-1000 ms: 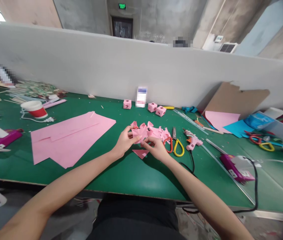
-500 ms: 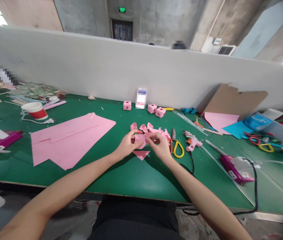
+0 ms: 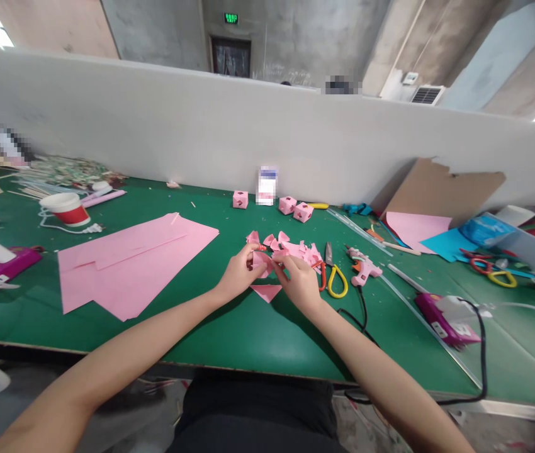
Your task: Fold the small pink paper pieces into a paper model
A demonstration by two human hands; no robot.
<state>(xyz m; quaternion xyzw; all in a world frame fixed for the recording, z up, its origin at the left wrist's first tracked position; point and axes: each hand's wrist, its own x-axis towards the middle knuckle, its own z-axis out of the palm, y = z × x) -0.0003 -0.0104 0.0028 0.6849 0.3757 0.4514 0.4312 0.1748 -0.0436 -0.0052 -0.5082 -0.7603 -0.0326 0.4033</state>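
Observation:
Between my two hands is a small piece of pink paper, partly hidden by fingers. My left hand pinches its left side. The fingers of my right hand are closed on its right edge. Just below, a pink paper triangle lies on the green table. Behind my hands are folded pink pieces and a heap of pink scraps. Scissors with red and yellow handles lie right of my right hand, beside a pink glue gun.
Large pink sheets lie at left, near a red and white cup. Several pink paper cubes stand toward the partition. A purple power strip with a black cord is at right, and cardboard leans behind.
The small paper has tilted and looks more folded between my fingers. My right hand has shifted slightly down and left. The things on the table look the same.

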